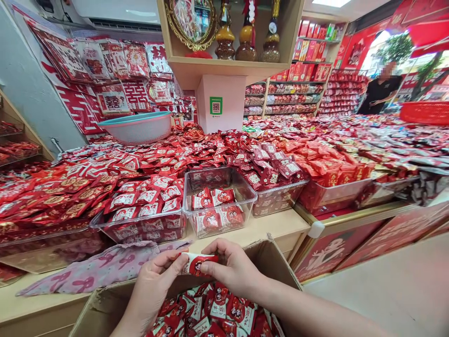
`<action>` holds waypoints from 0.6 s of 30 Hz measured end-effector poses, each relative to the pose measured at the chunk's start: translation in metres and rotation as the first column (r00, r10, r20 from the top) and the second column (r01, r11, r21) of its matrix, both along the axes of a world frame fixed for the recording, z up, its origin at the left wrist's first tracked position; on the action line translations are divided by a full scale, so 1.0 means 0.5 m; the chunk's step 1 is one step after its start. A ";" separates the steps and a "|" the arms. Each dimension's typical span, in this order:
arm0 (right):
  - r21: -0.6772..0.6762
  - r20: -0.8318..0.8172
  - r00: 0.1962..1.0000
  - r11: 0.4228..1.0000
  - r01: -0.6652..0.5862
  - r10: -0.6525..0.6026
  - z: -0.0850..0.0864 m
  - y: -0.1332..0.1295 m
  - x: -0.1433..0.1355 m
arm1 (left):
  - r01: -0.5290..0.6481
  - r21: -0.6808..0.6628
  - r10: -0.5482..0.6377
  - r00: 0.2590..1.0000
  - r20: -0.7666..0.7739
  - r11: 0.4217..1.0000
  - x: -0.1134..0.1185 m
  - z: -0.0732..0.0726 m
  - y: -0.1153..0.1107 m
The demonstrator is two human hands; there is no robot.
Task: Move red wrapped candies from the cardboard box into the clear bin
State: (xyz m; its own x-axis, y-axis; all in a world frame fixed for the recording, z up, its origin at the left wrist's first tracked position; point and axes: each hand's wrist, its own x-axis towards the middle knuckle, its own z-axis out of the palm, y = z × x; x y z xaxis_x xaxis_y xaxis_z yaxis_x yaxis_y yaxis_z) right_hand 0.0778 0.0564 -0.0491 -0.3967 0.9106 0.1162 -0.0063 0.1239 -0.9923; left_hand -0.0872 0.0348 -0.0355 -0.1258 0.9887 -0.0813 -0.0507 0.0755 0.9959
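Between my two hands is a small red-and-white wrapped packet (197,265), printed with a cartoon figure. My left hand (156,278) pinches its left end, and my right hand (229,267) grips its right end with the thumb across the front. Both hands are above an open cardboard box (105,304) filled with loose packets (217,309) of similar look. Just beyond the hands stands a clear plastic bin (220,175) with a few rows of the same kind of packet (212,210) on its bottom.
A fuller clear bin (140,229) of packets stands left of it, near a pink patterned cloth (105,269). Heaps of red packets (322,159) cover the counter behind. A blue-and-white basket (138,128) rests on them. A person (380,91) in dark clothing stands at the far right.
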 end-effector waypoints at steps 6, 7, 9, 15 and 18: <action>0.065 0.084 0.996 0.998 -0.007 0.002 -0.005 0.000 -0.004 | 0.005 0.066 0.010 0.974 -0.227 0.998 -0.024 -0.013 0.013; 0.072 0.102 0.995 0.997 0.002 -0.009 -0.006 0.001 -0.003 | 0.002 0.091 0.022 0.962 -0.272 0.996 -0.031 -0.017 0.016; 0.073 0.142 0.989 0.997 0.018 -0.029 -0.009 0.005 0.000 | 0.018 0.116 0.024 0.935 -0.354 0.993 -0.046 -0.028 0.023; 0.072 0.186 0.982 0.997 -0.022 0.008 -0.015 0.008 0.005 | 0.055 0.149 0.044 0.808 -0.588 0.987 -0.066 -0.046 0.029; 0.090 0.202 0.978 0.994 -0.060 0.041 -0.015 -0.003 0.003 | 0.102 0.169 0.043 0.724 -0.688 0.980 -0.061 -0.043 0.026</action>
